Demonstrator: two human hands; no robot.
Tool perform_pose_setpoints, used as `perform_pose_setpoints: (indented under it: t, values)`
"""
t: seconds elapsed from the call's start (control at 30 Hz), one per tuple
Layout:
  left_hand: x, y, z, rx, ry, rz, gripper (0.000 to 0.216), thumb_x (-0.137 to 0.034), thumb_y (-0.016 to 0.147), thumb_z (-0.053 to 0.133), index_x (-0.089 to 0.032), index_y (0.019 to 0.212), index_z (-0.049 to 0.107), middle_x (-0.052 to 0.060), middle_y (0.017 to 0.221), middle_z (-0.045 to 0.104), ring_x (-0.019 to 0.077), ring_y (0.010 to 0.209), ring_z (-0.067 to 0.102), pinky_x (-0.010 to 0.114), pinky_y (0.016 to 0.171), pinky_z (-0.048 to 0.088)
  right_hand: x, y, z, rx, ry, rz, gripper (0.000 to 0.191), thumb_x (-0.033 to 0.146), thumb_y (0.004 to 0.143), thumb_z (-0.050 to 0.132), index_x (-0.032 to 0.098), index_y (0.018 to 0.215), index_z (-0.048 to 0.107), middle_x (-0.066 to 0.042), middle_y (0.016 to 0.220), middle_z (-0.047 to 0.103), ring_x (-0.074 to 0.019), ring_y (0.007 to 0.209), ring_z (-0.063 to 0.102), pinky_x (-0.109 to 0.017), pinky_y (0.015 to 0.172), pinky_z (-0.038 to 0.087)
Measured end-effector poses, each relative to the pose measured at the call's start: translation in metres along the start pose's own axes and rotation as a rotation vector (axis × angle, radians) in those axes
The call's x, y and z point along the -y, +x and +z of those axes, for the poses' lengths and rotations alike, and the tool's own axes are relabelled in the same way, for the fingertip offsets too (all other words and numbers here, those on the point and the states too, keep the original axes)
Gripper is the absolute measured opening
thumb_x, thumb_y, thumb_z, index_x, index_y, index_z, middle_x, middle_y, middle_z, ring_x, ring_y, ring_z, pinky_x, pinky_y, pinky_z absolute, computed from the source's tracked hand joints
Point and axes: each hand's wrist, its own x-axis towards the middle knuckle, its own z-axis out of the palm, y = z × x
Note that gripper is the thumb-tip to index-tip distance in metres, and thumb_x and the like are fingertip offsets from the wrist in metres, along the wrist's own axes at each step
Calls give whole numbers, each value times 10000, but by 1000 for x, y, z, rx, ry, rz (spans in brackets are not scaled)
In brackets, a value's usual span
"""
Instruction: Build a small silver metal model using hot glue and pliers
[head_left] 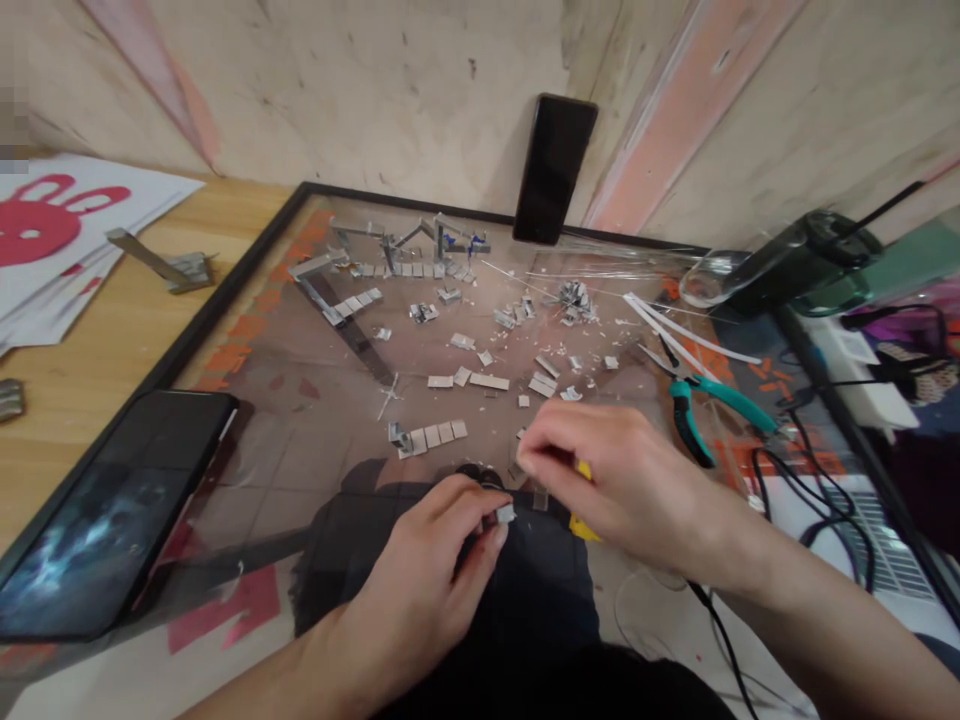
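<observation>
My left hand (442,550) is closed, pinching a small grey-white piece (506,513) between thumb and forefinger. To its right, my right hand (600,470) hovers over the glass with fingers curled together; what they hold, if anything, is hidden. A yellow object (583,515) shows partly from behind that hand. Beyond my left hand lies a short row of small grey squares (435,436) with an upright bit at its left end. Several loose grey pieces (489,382) and tiny scraps are scattered farther up the glass.
Teal-handled pliers (694,410) lie at right beside white strips (690,340). Grey miniature structures (405,255) stand at the back. One phone (555,170) leans on the wall; another phone (112,510) lies left. A dark cup (802,265) and cables (817,480) are at right.
</observation>
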Motion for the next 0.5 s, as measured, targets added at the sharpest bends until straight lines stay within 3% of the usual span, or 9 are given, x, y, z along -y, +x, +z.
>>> perform_pose_setpoints:
  t: [0.2,0.37,0.5]
  values:
    - [10,4,6,122,178,-50,149,-141,785,450,-191,763,590,42,785,618,168,704,605,303,642,514,9,-4,10,207,12,-96,193,203,864,489,152,697,573,16,681,576,-92,619,512,-215,560,355]
    - [2,4,-2,-90,48,-83,111,-213,738,559,-198,848,562,-21,666,646,109,530,603,186,473,487,10,-2,14,259,-8,-112,220,214,874,471,150,707,599,6,698,615,-105,646,546,-220,573,375]
    - [2,1,-2,-194,87,49,61,-167,754,509,-201,703,512,-55,540,603,75,426,557,143,413,431,10,-3,20,282,12,-149,234,231,889,443,149,760,620,-4,731,641,-114,672,564,-226,618,400]
